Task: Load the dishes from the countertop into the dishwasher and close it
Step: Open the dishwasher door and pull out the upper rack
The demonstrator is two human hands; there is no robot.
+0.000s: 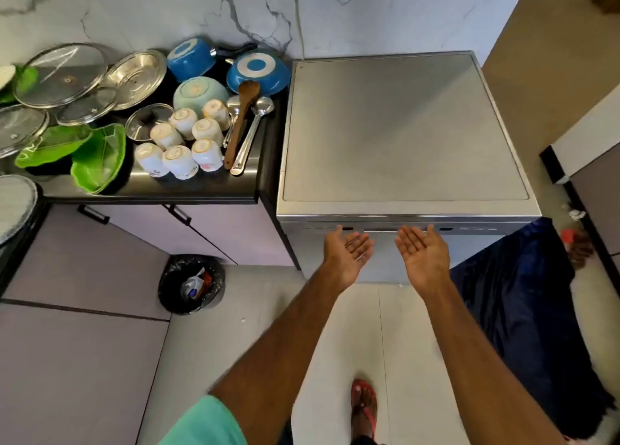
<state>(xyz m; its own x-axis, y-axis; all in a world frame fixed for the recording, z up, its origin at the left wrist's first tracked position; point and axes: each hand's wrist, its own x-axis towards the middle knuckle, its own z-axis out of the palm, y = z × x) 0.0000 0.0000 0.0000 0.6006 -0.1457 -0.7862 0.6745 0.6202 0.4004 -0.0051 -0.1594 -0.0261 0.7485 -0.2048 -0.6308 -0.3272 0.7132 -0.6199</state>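
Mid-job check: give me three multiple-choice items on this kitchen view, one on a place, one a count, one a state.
1. The round black-bagged waste bin stands: A) on the tiled floor left of the silver steel dishwasher; B) inside a cabinet; C) atop the dishwasher.
2. Upturned white ceramic cups on the dark countertop: A) four; B) seven; C) ten.
3. The dishwasher door is: A) fully down; B) half open; C) shut.
Answers: 1A, it sits on the floor; 2B, seven bases show; 3C, the front stands flush, open left hand and right hand near its top edge.
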